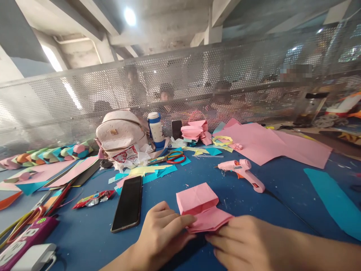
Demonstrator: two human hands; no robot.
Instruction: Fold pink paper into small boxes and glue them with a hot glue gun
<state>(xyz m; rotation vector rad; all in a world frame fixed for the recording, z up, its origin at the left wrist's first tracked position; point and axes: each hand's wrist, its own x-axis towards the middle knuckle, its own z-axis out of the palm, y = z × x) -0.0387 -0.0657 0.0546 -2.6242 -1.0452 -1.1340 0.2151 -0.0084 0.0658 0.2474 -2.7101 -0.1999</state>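
A folded piece of pink paper point(197, 199) is held up between my two hands, just above the blue table point(169, 248). Its far part stands up like a box flap, and creases run across the nearer part. My left hand point(163, 229) pinches the near left edge, thumb on top. On the right edge, my right hand point(242, 241) grips the paper, its fingertips partly hidden underneath. Beyond the paper to the right lies a pink glue gun point(244, 173), its cord trailing right. A black phone point(128, 203) lies just left of my left hand.
Further back stand a pale backpack point(121, 131) and a white-and-blue bottle point(155, 130). Red-handled scissors point(175, 157) lie among paper scraps. Large pink sheets point(270, 145) cover the back right. A purple power strip point(31, 237) sits front left. Behind a perforated metal screen point(183, 79), people are visible.
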